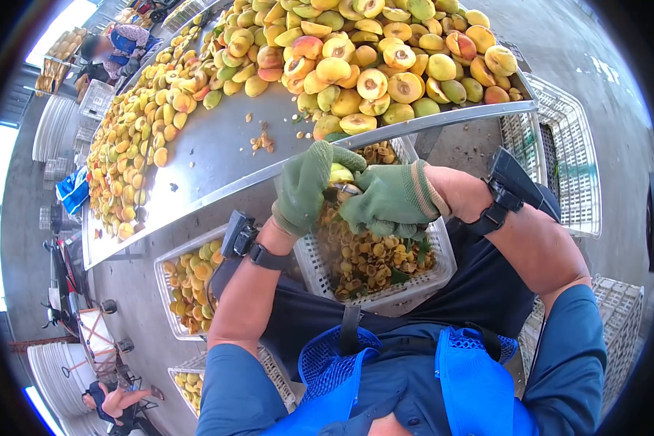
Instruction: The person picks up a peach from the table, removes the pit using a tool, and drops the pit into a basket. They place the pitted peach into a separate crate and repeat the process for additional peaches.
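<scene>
The left hand (303, 187), in a green glove, has its fingers curled around a yellow-green fruit (340, 173) just past the near edge of the worktop (225, 145). The gloved right hand (389, 198) closes its fingers on a small metal tool (349, 188) set against the fruit; its grip end is hidden. Below both hands, a white crate (445, 251) holds brownish scraps (367, 261) and some green leaves. Halved fruits (404, 86) pile up along the worktop's far side, with another crate (168, 294) of fruit at left.
</scene>
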`<state>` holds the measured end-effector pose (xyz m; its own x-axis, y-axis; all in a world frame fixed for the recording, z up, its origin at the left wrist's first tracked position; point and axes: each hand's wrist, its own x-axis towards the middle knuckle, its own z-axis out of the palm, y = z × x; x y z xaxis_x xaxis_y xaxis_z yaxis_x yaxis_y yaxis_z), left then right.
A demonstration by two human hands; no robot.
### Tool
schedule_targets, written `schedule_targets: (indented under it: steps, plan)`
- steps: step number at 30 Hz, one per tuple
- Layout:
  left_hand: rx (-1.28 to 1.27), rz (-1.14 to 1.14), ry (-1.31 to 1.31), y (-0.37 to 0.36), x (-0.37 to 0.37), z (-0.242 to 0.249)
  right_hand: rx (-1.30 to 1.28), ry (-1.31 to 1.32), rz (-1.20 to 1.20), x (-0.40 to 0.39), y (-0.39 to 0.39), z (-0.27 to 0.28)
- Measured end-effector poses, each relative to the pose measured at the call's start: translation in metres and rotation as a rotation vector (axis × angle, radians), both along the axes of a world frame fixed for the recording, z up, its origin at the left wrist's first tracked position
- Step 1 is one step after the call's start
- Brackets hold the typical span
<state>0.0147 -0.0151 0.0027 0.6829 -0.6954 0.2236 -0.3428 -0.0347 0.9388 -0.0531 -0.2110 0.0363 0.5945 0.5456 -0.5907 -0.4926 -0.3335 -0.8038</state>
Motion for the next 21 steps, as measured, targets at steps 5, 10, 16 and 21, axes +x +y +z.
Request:
schedule_targets:
  steps: [5,10,16,21]
  plan:
    - [0.018,0.042,0.204,-0.008,-0.006,0.006,0.014,-0.078,-0.021,-0.005,-0.004,-0.011]
    - [0.015,0.015,0.371,-0.009,-0.007,0.008,0.123,0.045,-0.032,-0.011,-0.011,-0.004]
    - [-0.050,-0.068,0.131,-0.008,-0.009,0.006,0.136,0.155,0.023,-0.012,-0.013,0.008]
    - [0.044,-0.055,0.190,0.000,-0.005,0.007,0.098,0.097,0.005,-0.012,-0.004,0.001]
